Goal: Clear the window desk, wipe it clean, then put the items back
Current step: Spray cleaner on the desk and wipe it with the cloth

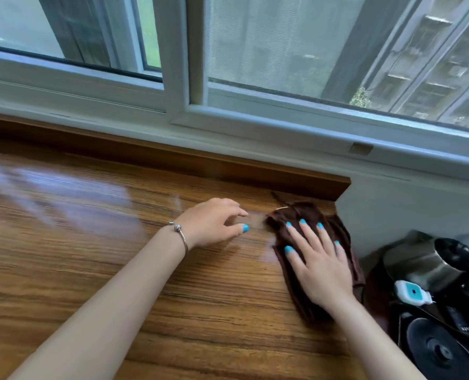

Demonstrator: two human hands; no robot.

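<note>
Your right hand (319,266) lies flat on the dark brown cloth (307,218), fingers straight and spread, pressing it onto the wooden surface (104,270); that grip is wide, curled round nothing. The cloth sits at the surface's far right corner, just short of the raised wooden ledge (228,165) under the window frame (178,78). Your left hand (214,223) hovers or rests just left of the cloth, fingers loosely bent, its grip holding nothing; a thin bracelet (180,233) circles that wrist. Right of the cloth, beyond the surface's edge and lower down, stand a steel pot (419,267) and a small white-and-blue device (411,293).
</note>
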